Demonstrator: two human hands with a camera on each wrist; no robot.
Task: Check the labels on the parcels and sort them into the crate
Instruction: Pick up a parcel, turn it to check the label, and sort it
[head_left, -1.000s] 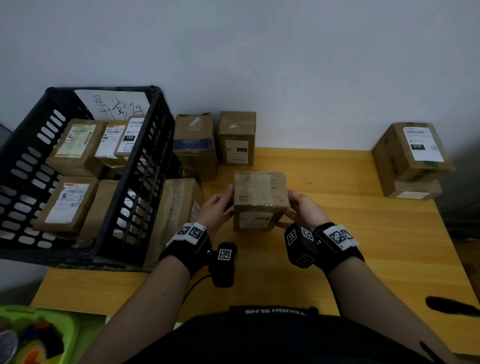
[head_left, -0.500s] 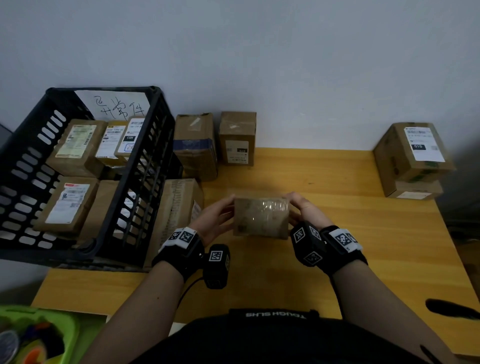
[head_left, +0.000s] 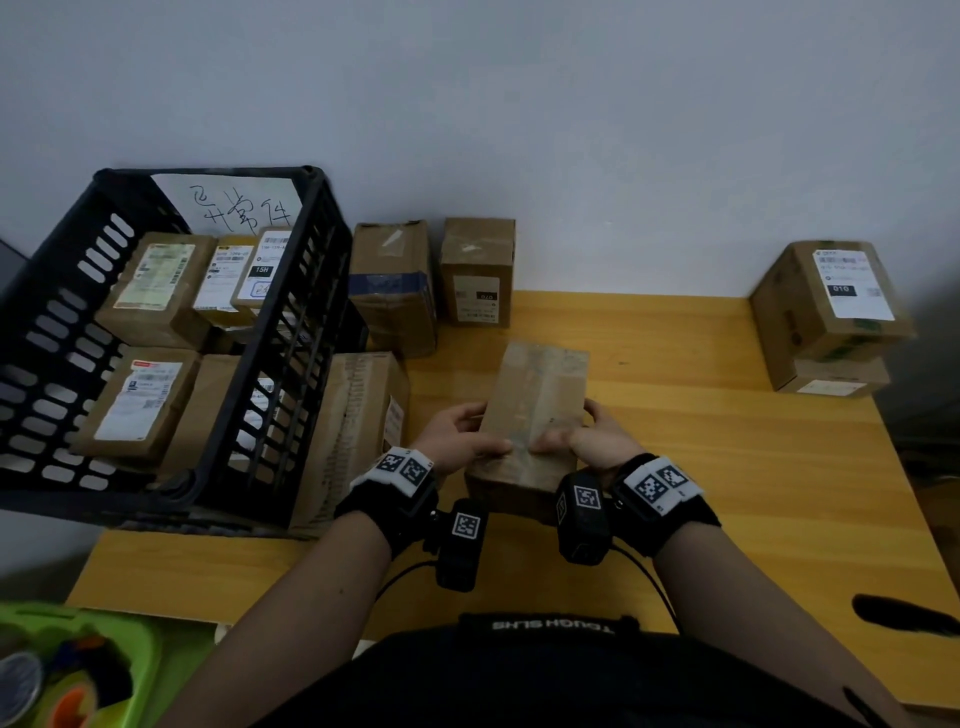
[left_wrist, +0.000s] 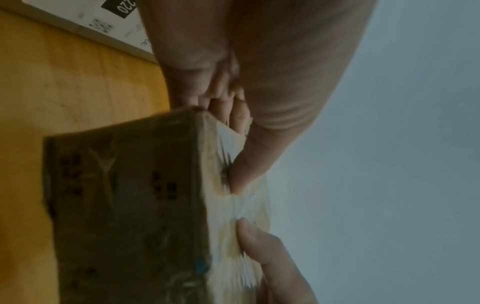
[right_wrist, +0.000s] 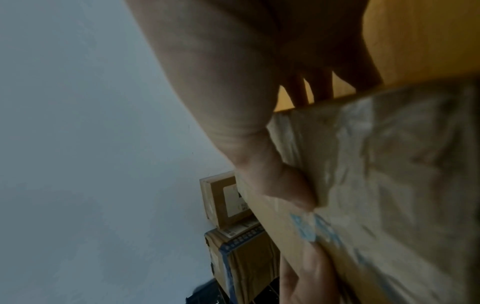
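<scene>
I hold a brown taped cardboard parcel (head_left: 535, 415) above the middle of the table, tilted so that a plain taped face looks up. My left hand (head_left: 462, 434) grips its left side and my right hand (head_left: 587, 439) grips its right side, with both thumbs on the top face. In the left wrist view the parcel (left_wrist: 130, 205) is blurred, thumb on its edge. In the right wrist view the parcel (right_wrist: 376, 185) fills the right. The black crate (head_left: 291, 332) at the left holds several labelled parcels.
Two upright parcels (head_left: 395, 286) (head_left: 478, 270) stand at the wall behind the held one. A large parcel (head_left: 353, 431) leans against the crate's right wall. Two stacked parcels (head_left: 831, 306) sit at the table's far right edge. A green bin (head_left: 78, 670) lies below the table at front left.
Both hands have turned the parcel over: its labelled front face has rolled out of sight, and a plain taped face now points up. The parcel came slightly nearer to me.
</scene>
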